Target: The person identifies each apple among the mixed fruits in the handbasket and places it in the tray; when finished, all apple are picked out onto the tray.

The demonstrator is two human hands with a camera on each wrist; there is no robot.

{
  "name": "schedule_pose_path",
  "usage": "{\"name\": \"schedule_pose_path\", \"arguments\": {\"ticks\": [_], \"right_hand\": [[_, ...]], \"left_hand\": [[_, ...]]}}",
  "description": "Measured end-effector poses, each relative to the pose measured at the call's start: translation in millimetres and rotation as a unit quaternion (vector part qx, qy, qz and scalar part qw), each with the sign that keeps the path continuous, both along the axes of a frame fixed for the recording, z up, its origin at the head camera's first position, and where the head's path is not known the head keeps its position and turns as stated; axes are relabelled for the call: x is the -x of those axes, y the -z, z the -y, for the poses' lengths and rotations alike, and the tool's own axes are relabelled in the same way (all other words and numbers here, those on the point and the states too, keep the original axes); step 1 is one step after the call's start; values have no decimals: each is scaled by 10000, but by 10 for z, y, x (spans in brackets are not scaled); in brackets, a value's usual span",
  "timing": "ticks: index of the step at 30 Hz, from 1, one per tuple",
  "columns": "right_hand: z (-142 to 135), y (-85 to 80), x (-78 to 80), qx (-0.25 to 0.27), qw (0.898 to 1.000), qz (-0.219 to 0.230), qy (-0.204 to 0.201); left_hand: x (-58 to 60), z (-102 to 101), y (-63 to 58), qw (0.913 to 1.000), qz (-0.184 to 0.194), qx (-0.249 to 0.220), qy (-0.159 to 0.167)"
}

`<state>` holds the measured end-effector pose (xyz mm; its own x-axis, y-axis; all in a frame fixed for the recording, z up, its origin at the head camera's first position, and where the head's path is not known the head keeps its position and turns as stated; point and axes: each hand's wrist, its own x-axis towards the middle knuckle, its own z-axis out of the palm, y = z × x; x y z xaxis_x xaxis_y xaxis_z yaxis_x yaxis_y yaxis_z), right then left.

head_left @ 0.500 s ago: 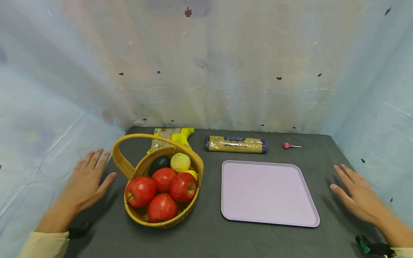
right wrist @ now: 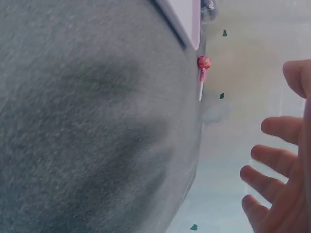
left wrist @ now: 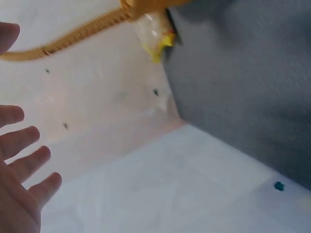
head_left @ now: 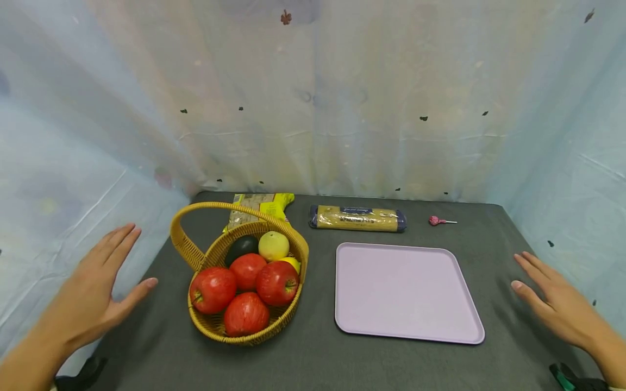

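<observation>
My left hand point(head_left: 95, 290) hovers left of a yellow wicker basket point(head_left: 305, 260), fingers straight and thumb spread, holding nothing. Several red apples point(head_left: 213, 290), a dark avocado-like fruit point(head_left: 240, 248), a pale yellow-green round fruit point(head_left: 274, 246) and a bit of a yellow fruit point(head_left: 292, 264) fill the basket. At the right side, my right hand point(head_left: 562, 307) is held over the table edge with extended fingers and nothing in it. Nearest to it is a lilac rectangular tray point(head_left: 408, 293). In the right wrist view, a pink lollipop point(right wrist: 204, 63) lies past the tray's corner.
Behind the basket lies a yellow bag point(head_left: 259, 203), partly hidden by the basket and its arched handle point(head_left: 235, 205). A spaghetti packet point(head_left: 358, 218) is at the back middle. Pale curtains point(head_left: 342, 98) enclose the grey table point(head_left: 313, 364) at back and sides.
My left hand has moved left and towards me, away from the basket. The right hand has shifted slightly right. The basket, tray and packets stay put.
</observation>
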<state>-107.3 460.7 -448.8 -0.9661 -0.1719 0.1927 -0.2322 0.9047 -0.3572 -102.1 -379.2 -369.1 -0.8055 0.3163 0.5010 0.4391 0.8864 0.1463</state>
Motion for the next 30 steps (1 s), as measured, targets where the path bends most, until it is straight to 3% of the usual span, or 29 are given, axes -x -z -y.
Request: {"name": "schedule_pose_path", "arguments": {"ticks": [5,12,16,19,27,30], "right_hand": [[68,-54,-22,-3,9998,-179,-41],[168,-146,10,-20,9993,-350,-90],[213,-204,47,-46,9995,-293,-103],[266,-244,100,-92,9998,-145,-83],[419,-291,272,473,9983,213,-271],[498,-277,357,524,9975,379,-277]], "left_hand": [[-136,-257,-172,9994,-243,-62,257],[-210,-664,-291,9893,-647,-561,1177],[-201,-827,-296,9878,-266,-667,1385],[-172,-963,-299,9888,199,-607,1352],[125,-1384,-262,9764,584,-789,1926],[245,-1524,-268,9704,1182,-633,2007]]}}
